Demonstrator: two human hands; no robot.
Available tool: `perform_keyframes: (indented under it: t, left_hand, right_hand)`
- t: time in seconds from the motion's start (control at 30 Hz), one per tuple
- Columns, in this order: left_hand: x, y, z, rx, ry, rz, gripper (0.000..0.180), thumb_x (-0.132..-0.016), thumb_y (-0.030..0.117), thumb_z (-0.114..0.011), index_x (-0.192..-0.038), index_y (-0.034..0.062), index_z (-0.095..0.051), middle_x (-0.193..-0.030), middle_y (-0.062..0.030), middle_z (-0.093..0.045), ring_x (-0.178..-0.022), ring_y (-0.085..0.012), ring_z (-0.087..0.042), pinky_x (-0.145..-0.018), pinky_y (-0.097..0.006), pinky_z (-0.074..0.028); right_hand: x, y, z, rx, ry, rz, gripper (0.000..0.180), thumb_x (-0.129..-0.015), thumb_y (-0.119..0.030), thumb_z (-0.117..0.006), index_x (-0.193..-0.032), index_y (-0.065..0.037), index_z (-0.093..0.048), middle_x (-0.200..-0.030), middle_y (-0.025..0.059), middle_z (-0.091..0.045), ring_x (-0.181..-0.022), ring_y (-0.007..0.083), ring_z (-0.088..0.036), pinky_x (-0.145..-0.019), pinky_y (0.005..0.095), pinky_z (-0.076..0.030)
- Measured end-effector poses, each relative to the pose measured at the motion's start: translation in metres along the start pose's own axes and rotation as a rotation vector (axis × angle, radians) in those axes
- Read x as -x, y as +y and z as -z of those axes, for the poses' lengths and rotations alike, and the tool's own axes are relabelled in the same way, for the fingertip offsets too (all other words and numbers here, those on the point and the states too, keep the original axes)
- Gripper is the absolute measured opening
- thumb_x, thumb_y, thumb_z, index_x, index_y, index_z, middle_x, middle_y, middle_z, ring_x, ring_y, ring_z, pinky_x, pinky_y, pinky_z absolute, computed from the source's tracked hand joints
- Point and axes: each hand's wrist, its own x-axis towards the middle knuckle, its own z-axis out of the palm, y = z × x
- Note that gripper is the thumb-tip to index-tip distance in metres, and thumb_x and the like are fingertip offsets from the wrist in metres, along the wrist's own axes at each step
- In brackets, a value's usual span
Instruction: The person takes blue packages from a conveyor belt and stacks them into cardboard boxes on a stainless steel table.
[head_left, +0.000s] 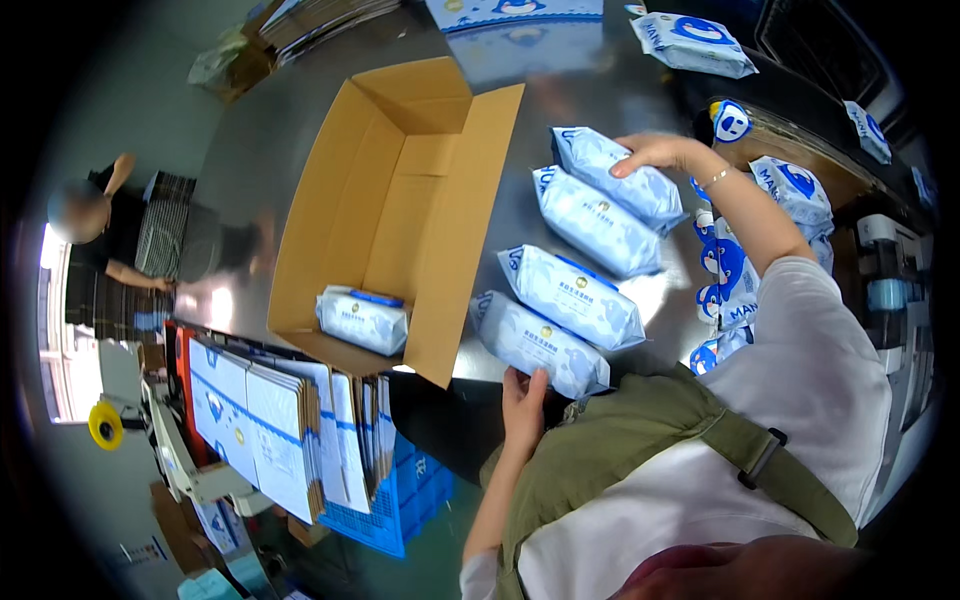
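Note:
Several soft white-and-blue packs of wipes lie side by side on the dark metal table, just right of an open cardboard box (385, 200). My right hand (655, 152) grips the far end of the farthest wipes pack (625, 185), thumb on its top. Beside it lies a second wipes pack (600, 222); after a narrow gap comes a third wipes pack (575, 297). My left hand (523, 405) holds the near edge of the nearest wipes pack (540, 345), its fingers partly hidden under the pack. Inside the box, a single wipes pack (362, 320) rests at the near end.
More wipes packs (730, 270) line a conveyor at the right; another pack (695, 45) lies farther back. Flattened printed cartons (255, 410) stand over a blue crate (400, 500) at lower left. A co-worker (95, 225) is at the far left.

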Motion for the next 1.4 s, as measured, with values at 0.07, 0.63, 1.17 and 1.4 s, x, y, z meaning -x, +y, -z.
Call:
perform_keyframes:
  t: [0.07, 0.63, 1.17, 1.4]
  left_hand:
    - [-0.001, -0.003, -0.011, -0.137, 0.051, 0.032, 0.061, -0.088, 0.034, -0.067, -0.123, -0.0103, -0.044, -0.115, -0.0177, -0.058, -0.102, -0.0196, -0.055, -0.087, -0.031, -0.045]
    - [0.014, 0.106, -0.067, -0.055, 0.024, -0.890, 0.074, -0.076, 0.013, -0.073, -0.135, -0.0016, -0.030, -0.124, -0.0150, -0.047, -0.113, -0.0247, -0.049, -0.099, -0.038, -0.039]
    - [-0.058, 0.168, -0.014, -1.576, 0.620, -0.733, 0.066, -0.073, 0.029, -0.075, -0.120, -0.0083, -0.048, -0.121, -0.0259, -0.054, -0.110, -0.0414, -0.053, -0.091, -0.044, -0.045]
    - [0.017, 0.199, 0.079, -1.568, -0.023, -0.520, 0.053, -0.072, 0.001, -0.063, -0.125, 0.0072, -0.057, -0.128, -0.0195, -0.056, -0.119, -0.0359, -0.052, -0.099, -0.039, -0.043]
  right_hand:
    - [0.020, 0.015, -0.024, -0.184, 0.055, -0.009, 0.085, -0.069, -0.039, -0.079, -0.136, 0.001, -0.045, -0.127, 0.0146, -0.057, -0.115, 0.0231, -0.056, -0.099, 0.0330, -0.042]
    - [0.092, -0.044, -0.013, -0.637, 0.493, 0.912, 0.059, -0.082, -0.033, -0.057, -0.131, 0.000, -0.049, -0.122, 0.0153, -0.059, -0.108, 0.0257, -0.059, -0.098, 0.0373, -0.045]
    - [-0.167, -0.162, -0.100, 1.071, 0.583, 0.602, 0.042, -0.088, -0.032, -0.059, -0.119, -0.004, -0.060, -0.110, 0.0180, -0.063, -0.107, 0.0323, -0.057, -0.094, 0.0411, -0.042]
    - [0.028, -0.072, -0.138, 0.700, 0.296, 0.933, 0.023, -0.083, -0.016, -0.062, -0.100, -0.001, -0.065, -0.102, 0.0167, -0.063, -0.098, 0.0363, -0.059, -0.086, 0.0405, -0.047]
